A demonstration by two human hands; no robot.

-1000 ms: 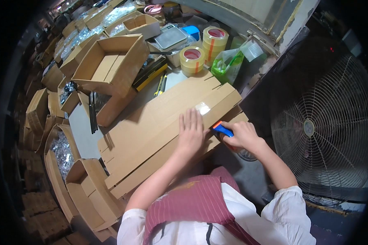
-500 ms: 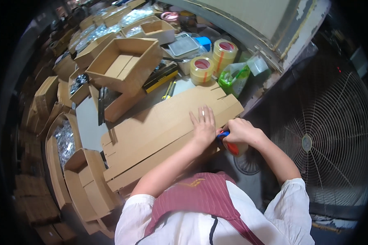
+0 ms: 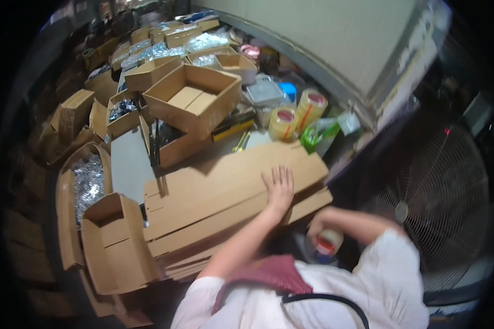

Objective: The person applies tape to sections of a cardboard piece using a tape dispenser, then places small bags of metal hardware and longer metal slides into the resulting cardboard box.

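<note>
A long, flat cardboard box (image 3: pixel 214 189) lies in front of me, slotted at its ends, with more flat cardboard layered under its near edge. My left hand (image 3: pixel 280 189) presses on its top towards the right end, palm down and fingers spread. Off the near right corner, close to my body, my right hand (image 3: pixel 316 226) is closed round a tape dispenser (image 3: pixel 326 247) with red and blue parts and a roll of tape. The dispenser hangs below the box, apart from it. Part of the grip is hidden by the hand and blurred.
Two stacks of clear tape rolls (image 3: pixel 283 125) stand behind the box beside a green plastic bag (image 3: pixel 321 136). Open cardboard boxes (image 3: pixel 195 98) crowd the far side, and another (image 3: pixel 115 241) sits at the left. A large fan (image 3: pixel 433 203) is at the right.
My right hand has drawn the tape dispenser away from the box's right end, down towards my body. The left hand stays flat on the box. The whole view has shifted.
</note>
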